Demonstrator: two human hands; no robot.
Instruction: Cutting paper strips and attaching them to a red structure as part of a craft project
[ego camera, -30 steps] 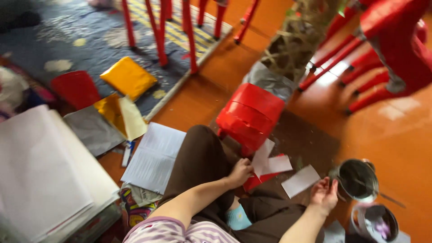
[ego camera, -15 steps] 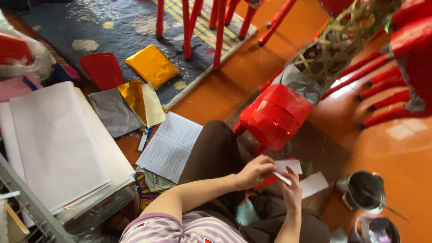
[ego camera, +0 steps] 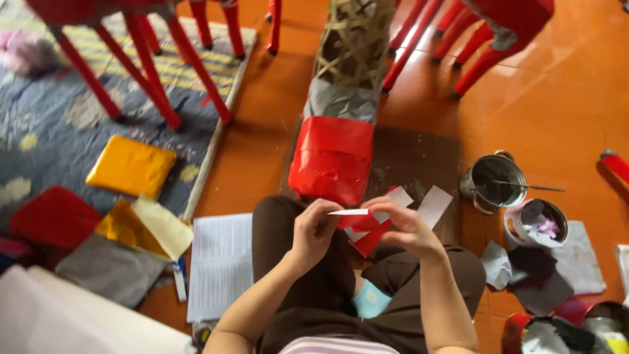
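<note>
My left hand (ego camera: 314,231) and my right hand (ego camera: 405,226) meet over my lap and together pinch a thin white paper strip (ego camera: 348,212), held flat and seen edge-on. Red paper pieces (ego camera: 367,233) lie just under it on my knee, with more white strips (ego camera: 432,204) beside them. Straight ahead stands a woven bamboo frame (ego camera: 350,46). Its lower part is covered in grey paper and then red paper (ego camera: 331,159).
Metal pot (ego camera: 496,181) with a stick and a small tin (ego camera: 538,221) sit right, beside grey rags (ego camera: 537,275). Yellow (ego camera: 131,166), red (ego camera: 56,216), gold and grey paper sheets lie left, near a printed sheet (ego camera: 219,262). Red chair legs (ego camera: 160,72) stand behind on a rug.
My right hand came in from the pot side to join the left at my lap; both now hold a white strip. The view swung to centre on the frame.
</note>
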